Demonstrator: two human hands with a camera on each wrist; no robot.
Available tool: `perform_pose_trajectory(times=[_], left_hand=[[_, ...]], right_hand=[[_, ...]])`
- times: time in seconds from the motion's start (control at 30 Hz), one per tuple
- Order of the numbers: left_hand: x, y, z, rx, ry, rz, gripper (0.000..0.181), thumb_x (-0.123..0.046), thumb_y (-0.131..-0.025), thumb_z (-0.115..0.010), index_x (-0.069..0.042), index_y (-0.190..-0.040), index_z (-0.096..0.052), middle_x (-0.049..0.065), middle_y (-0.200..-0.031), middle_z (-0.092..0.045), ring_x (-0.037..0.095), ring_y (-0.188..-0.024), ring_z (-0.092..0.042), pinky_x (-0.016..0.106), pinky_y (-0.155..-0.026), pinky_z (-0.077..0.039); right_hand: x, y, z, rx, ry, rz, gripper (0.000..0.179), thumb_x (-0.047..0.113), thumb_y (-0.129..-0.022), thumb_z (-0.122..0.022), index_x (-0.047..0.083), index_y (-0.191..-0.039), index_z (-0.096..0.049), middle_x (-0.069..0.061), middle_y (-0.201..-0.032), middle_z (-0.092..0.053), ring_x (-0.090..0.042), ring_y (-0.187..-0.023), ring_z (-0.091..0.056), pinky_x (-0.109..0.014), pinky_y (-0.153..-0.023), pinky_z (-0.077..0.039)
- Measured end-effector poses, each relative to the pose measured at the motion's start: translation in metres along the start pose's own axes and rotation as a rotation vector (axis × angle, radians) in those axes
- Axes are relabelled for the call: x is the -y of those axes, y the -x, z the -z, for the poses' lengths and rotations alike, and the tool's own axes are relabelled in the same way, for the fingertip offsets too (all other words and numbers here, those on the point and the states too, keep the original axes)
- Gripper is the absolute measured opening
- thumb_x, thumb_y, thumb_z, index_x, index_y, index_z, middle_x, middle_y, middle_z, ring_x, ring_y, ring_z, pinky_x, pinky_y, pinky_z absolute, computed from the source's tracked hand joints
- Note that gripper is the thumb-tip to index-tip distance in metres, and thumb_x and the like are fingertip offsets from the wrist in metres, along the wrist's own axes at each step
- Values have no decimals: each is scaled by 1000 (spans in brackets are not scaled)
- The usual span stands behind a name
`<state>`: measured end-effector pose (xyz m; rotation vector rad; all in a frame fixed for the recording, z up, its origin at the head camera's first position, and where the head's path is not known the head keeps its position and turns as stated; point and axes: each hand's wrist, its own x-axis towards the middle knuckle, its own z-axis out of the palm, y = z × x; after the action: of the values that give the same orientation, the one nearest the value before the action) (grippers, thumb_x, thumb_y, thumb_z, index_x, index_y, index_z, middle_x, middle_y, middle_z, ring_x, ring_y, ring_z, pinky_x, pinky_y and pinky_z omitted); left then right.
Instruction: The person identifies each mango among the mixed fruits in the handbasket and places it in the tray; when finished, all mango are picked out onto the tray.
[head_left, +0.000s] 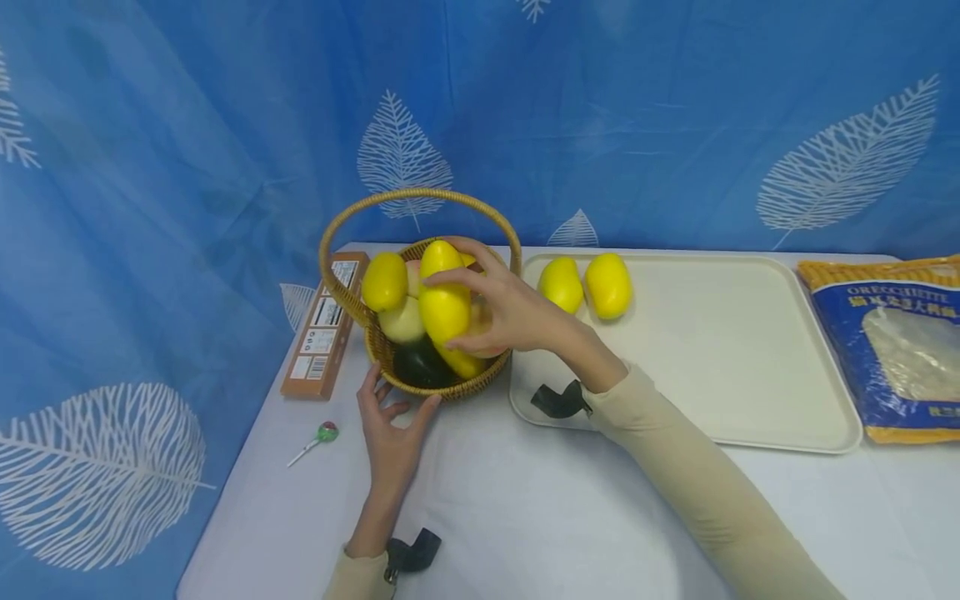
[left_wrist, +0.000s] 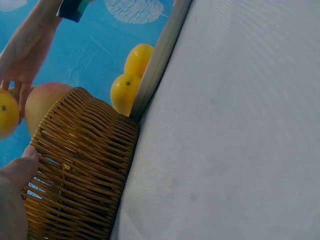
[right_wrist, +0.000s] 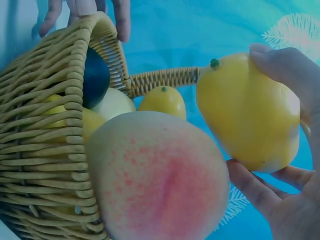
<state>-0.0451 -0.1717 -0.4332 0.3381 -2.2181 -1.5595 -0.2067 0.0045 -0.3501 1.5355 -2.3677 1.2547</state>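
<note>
My right hand (head_left: 517,308) grips a yellow mango (head_left: 444,304) between thumb and fingers, over the wicker basket (head_left: 447,392). In the right wrist view the mango (right_wrist: 250,112) shows a green stem spot, beside a large pink-blushed peach (right_wrist: 160,175) at the basket's mouth. My left hand (head_left: 393,437) holds the near side of the basket, its thumb (left_wrist: 30,151) on the wicker in the left wrist view. Inside the basket are another mango (head_left: 385,282), a pale round fruit (head_left: 402,321) and a dark rounded item (head_left: 420,365). My right hand partly hides the contents.
Right of the basket lies a cream tray (head_left: 720,358) bearing two yellow mangoes (head_left: 608,286). A blue-and-yellow pasta bag (head_left: 900,350) is at the far right. Left of the basket are a long brown box (head_left: 324,333) and a lollipop (head_left: 326,432). The basket's tall handle (head_left: 416,193) arches over it.
</note>
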Motion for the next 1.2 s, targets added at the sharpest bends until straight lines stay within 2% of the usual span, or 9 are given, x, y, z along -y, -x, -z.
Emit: perform_pose_trajectory(times=[0.13, 0.33, 0.63, 0.8, 0.93, 1.03, 1.2], left_hand=[[1, 0, 0, 1, 5, 1, 85, -12, -84, -77, -1, -150, -25, 22, -151, -29, 33, -130, -44, 50, -95, -47], [4, 0, 1, 5, -1, 5, 85, -12, -84, -77, -2, -150, -25, 21, -151, -29, 33, -130, -43, 48, -95, -47], [2, -2, 1, 7, 5, -11, 85, -11, -84, -77, 0, -150, -25, 23, -151, -28, 36, -131, -43, 47, -94, -47], [4, -2, 1, 8, 4, -14, 85, -12, -84, -77, -1, -150, -24, 22, -151, -28, 34, -131, -43, 47, -94, -47], [7, -2, 2, 3, 5, -24, 85, -12, -84, -77, -2, -150, -25, 21, -151, -28, 35, -131, -43, 46, -94, -47], [10, -2, 2, 1, 5, -50, 86, -11, -83, -77, 0, -150, -24, 22, -151, -28, 36, -131, -43, 46, -92, -47], [13, -3, 0, 10, 9, -69, 87, -11, -84, -77, 0, -151, -23, 23, -151, -27, 35, -132, -41, 47, -92, -47]], right_hand=[[2, 6, 1, 0, 3, -12, 67, 37, -76, -84, 24, -135, -54, -8, -159, -19, -24, -145, -26, -44, -109, -44], [9, 24, 8, 10, 22, -73, 68, 37, -76, -84, 25, -135, -53, -10, -159, -19, -29, -144, -30, -48, -106, -46], [13, 63, 28, -36, 63, -147, 69, 37, -73, -86, 28, -134, -54, -10, -157, -22, -32, -140, -34, -57, -101, -47], [9, 87, 38, -57, 79, -199, 70, 35, -70, -88, 29, -132, -55, -9, -157, -21, -30, -140, -32, -55, -99, -48], [-1, 105, 38, -31, 82, -253, 71, 35, -71, -88, 29, -133, -54, -14, -158, -20, -34, -133, -43, -56, -96, -50], [-12, 118, 34, 18, 43, -298, 71, 35, -73, -86, 26, -135, -53, -19, -156, -21, -35, -123, -53, -51, -92, -54], [-34, 134, 28, 97, -5, -395, 71, 37, -74, -85, 25, -136, -52, -21, -153, -22, -33, -116, -57, -44, -91, -56]])
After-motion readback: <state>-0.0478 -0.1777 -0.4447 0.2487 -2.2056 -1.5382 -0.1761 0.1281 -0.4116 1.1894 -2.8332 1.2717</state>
